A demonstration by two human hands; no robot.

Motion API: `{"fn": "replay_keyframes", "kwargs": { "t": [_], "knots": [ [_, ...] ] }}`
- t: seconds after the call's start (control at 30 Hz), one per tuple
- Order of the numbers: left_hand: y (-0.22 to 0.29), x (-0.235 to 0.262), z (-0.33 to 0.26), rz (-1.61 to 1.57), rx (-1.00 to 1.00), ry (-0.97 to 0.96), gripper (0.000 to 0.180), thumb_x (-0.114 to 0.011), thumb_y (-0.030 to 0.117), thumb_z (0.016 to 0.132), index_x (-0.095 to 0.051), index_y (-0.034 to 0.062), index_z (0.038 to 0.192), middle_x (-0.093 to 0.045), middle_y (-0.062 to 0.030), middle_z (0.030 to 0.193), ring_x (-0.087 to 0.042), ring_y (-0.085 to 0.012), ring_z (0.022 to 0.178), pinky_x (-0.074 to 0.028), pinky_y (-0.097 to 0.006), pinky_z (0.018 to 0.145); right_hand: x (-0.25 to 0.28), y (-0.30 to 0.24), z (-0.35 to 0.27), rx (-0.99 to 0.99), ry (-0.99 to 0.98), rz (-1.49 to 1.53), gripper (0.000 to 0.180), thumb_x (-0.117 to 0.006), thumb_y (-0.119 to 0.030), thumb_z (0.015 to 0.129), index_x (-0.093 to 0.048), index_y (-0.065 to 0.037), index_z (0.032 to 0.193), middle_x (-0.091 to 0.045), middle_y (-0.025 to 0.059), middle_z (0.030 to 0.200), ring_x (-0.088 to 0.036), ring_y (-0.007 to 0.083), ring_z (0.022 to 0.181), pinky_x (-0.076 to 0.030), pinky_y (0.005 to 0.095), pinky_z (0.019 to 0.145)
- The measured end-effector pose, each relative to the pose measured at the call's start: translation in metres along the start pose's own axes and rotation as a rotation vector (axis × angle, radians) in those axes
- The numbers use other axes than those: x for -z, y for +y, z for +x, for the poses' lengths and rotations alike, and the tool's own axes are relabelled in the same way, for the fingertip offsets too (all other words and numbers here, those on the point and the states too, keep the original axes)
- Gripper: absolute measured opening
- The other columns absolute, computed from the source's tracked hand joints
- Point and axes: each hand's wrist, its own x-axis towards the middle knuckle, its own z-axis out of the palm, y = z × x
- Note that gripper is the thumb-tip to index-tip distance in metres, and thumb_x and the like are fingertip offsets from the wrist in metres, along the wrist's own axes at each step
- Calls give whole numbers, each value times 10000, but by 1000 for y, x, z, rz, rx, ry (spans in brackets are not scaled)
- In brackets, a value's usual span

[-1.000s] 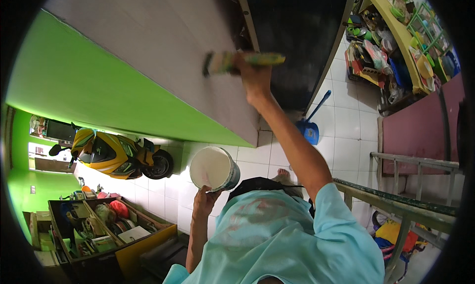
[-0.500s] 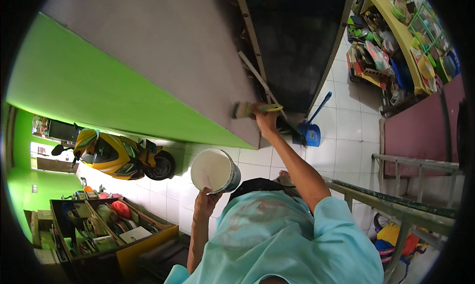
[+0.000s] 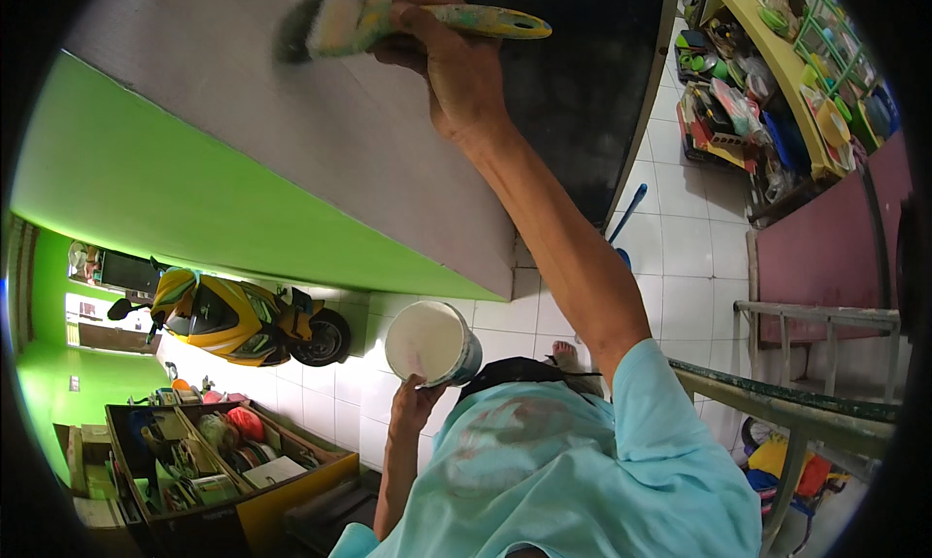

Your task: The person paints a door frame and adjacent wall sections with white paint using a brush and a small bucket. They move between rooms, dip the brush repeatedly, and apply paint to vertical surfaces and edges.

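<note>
Grey flat painted wall panel (image 3: 320,121) fills the upper left, bright green wall band (image 3: 146,199) below it, dark opening to its right. White tiled floor (image 3: 680,267) far below.

Yellow-and-black toy motorbike (image 3: 233,315) parked on the floor by the green wall. Yellow-sided open box of mixed clutter (image 3: 223,461) lower left. Grey metal railing (image 3: 825,383) at right, yellow shelf with colourful items (image 3: 767,72) upper right. Blue long-handled tool (image 3: 626,218) leans near the panel's lower corner.

Person in a light teal shirt (image 3: 573,471), bare foot visible just past the dark shorts.

Right hand (image 3: 456,72) raised, arm fully extended, fingers wrapped tight round the handle of a wide flat paint-stained brush (image 3: 388,24). Bristles (image 3: 296,29) lie on the grey panel, blurred.

Left hand (image 3: 413,403) low, near the chest, gripping the rim of a round white paint tub (image 3: 430,342) from underneath; tub tilted, mouth facing the camera, white inside. Tub sits well below the brush.
</note>
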Motion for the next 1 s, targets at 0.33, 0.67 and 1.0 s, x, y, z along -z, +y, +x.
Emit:
{"fn": "replay_keyframes", "kwargs": {
  "t": [0.33,0.67,1.0],
  "knots": [
    [1,-22,-8,449,-210,-86,539,-512,204,898,-322,-57,1330,-524,-204,1223,-547,-315,1111,-436,-418,993,191,97,-154,-364,332,-538,172,-674,-91,806,-631,-5,949,-636,88,894,-632,150,745,-549,270,637],
    [-1,-79,-18,273,-115,54,499,-478,115,889,-282,-37,1322,-512,-221,1198,-607,-309,1026,-543,-395,867,167,10,-220,-527,-254,-962,150,-645,-100,849,-655,-16,972,-659,43,841,-599,83,710,-501,228,642],
    [-6,-109,-12,335,-87,52,474,-434,91,902,-259,-21,1329,-537,-223,1150,-631,-309,967,-573,-372,801,159,99,-256,-523,-775,-1436,247,-628,-137,721,-680,-110,961,-662,159,922,-634,338,864,-509,403,777]
  ]
}}
